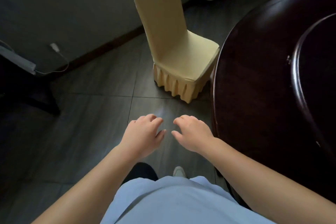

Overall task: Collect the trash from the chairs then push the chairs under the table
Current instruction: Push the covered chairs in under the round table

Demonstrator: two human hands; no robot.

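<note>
A chair (174, 45) in a cream cover with a pleated skirt stands ahead of me on the dark floor, its seat corner touching or just under the rim of the round dark wooden table (254, 82) at the right. No trash shows on its seat. My left hand (143, 136) and my right hand (192, 134) hover side by side over the floor, well short of the chair. Their fingers hang loosely curled and hold nothing.
A raised round turntable (312, 71) sits on the table. A grey wall with a dark skirting board runs behind the chair, with a white plug and cable (58, 54) at the left. Dark furniture (23, 85) stands at the left edge. Curtains hang at the top right.
</note>
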